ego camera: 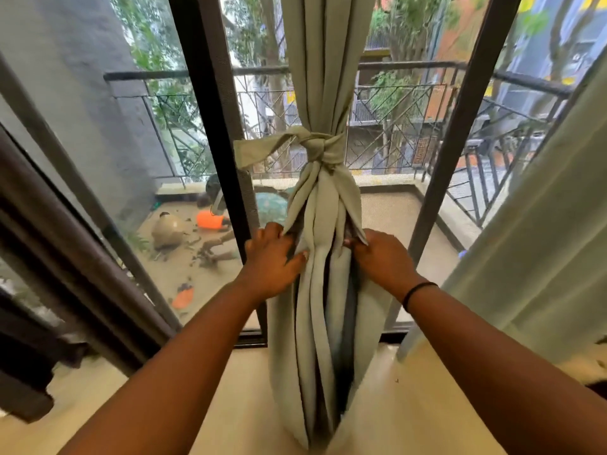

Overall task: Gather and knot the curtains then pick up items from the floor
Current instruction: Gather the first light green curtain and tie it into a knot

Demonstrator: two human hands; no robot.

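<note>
Two bare forearms reach forward from the bottom of the view toward a pale green curtain [325,257] that hangs in the middle of a glass door. That curtain is gathered into a bundle and cinched by a tie [315,147] of the same cloth, knotted at the front with one loose end sticking out to the left. Below the knot the folds spread a little and then fall to the cream floor [410,405], where the hem touches down. Left hand [274,261] lies against the left side of the bundle just below the flare, its thumb pressed onto the front fold and its fingers curled round behind the cloth, so it grips the fabric. Right hand [377,254] is on the opposite side at the same height, fingers bent and pinching the edge of an outer fold; a thin black band [418,292] circles its wrist. A second curtain [542,224] of the same colour hangs loose at the right edge, and a dark brown one [49,274] slants across the left. Beyond the glass, a balcony with a black metal railing [394,119] holds a round clay pot [169,229] lying on its side, an orange container [210,220] and scattered soil.
</note>
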